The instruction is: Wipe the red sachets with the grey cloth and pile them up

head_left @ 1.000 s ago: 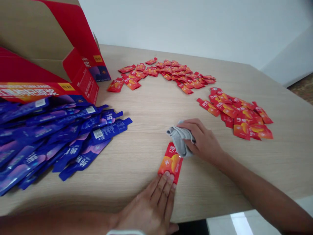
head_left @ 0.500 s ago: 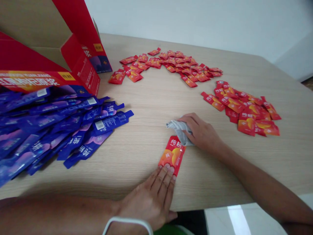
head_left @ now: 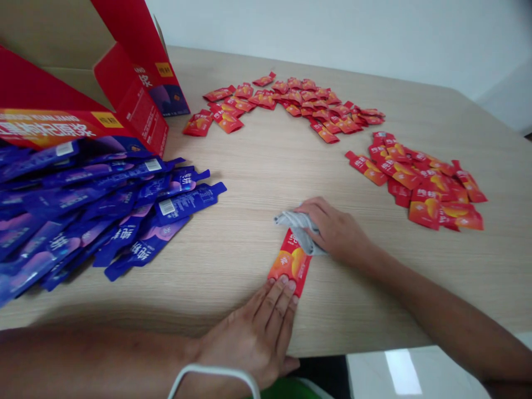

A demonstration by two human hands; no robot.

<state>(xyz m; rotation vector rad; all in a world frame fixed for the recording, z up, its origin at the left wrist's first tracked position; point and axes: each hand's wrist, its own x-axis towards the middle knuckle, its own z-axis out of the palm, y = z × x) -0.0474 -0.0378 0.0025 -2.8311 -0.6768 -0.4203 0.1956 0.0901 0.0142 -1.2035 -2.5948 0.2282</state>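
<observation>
A red and orange sachet (head_left: 293,262) lies flat on the table in front of me, its top pointing away. My left hand (head_left: 260,327) presses on its near end with the fingers stretched out flat. In my right hand (head_left: 332,230) is a folded grey cloth (head_left: 301,229), gripped between thumb and fingers. The cloth rests over the sachet's far end and hides part of the white lettering there.
Blue sachets (head_left: 120,205) are heaped at the left, before an open red carton (head_left: 141,119). One pile of red sachets (head_left: 307,102) lies at the back, another pile of red sachets (head_left: 432,185) at the right. The table's (head_left: 366,327) near edge runs below my hands.
My right hand has moved the cloth slightly left, so it covers more of the sachet's far end. The left hand stays on the near end. The view has shifted a little.
</observation>
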